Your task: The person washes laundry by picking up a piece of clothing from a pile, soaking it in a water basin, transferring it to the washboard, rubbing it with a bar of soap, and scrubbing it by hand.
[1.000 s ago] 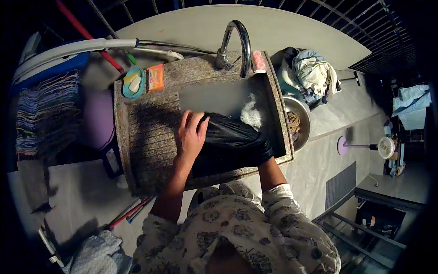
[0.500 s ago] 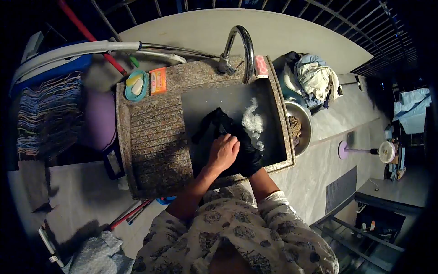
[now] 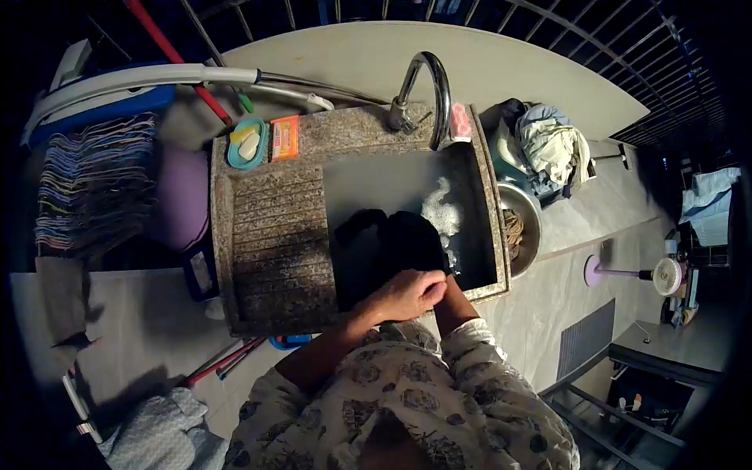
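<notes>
Dark cloth (image 3: 413,240), one: bunched in the sink (image 3: 270,207), frame centre, beside foam (image 3: 443,213). Left hand (image 3: 407,297): fingers curled together at the cloth's near edge, by the right wrist (image 3: 453,304). Right hand: hidden, apparently within cloth; neither grip can be told. Handling advised: folds gathered, low over water (image 3: 372,184).

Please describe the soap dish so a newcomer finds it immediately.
Find the speckled sink. At its far-left corner, beside an orange packet, sits the soap dish. Unlike the packet, it is turquoise, rounded and holds yellow and whitish pieces.
</notes>
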`<state>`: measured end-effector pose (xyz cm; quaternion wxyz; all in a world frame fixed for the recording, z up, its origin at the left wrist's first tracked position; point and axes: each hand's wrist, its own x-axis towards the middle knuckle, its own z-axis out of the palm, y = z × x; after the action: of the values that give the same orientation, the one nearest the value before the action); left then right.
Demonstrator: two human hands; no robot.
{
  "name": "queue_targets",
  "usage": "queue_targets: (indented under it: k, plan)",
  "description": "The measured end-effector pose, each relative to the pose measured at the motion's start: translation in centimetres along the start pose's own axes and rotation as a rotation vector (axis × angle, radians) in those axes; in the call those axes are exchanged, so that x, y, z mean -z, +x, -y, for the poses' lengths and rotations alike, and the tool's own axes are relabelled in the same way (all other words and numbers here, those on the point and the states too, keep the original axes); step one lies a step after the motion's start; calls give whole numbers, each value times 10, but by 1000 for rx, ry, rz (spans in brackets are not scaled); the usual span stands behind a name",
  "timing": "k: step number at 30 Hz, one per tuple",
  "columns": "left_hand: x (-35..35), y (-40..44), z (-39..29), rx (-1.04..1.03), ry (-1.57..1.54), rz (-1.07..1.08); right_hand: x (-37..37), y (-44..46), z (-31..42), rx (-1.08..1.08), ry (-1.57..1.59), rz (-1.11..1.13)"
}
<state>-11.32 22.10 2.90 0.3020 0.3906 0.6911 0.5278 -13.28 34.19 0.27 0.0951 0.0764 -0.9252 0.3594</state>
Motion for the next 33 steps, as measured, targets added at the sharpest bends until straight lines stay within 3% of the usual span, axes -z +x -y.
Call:
queue_targets:
  k: [1,2,5,8,12,15,19,25,28,29,33]
  plan:
    - [3,-1,11,76,132,-29,4,0,1,1,5,-7]
    - [2,-1,32,15,131,-205,4,-1,1,0,8,-13]
    - [18,13,43,218,149,-585,9,0,3,-3,6,-26]
    - [28,28,50,25,512,-717,13,2,5,-4,4,-40]
    - [28,41,56,190,478,-577,17,0,12,2,-9,-56]
    - [23,44,65,172,663,-532,21,-3,16,5,-26,-57]
    - [28,42,71,58,603,-506,24,-3,27,25,-44,-55]
    - [28,38,72,-34,309,-496,19,-2,30,43,-61,-59]
    - [35,34,39,9,-69,-388,17,-1,26,48,-68,-62]
    - [29,35,29,-99,-201,-407,16,0,25,49,-73,-63]
    - [19,35,15,-244,-167,-167,15,5,23,61,-84,-70]
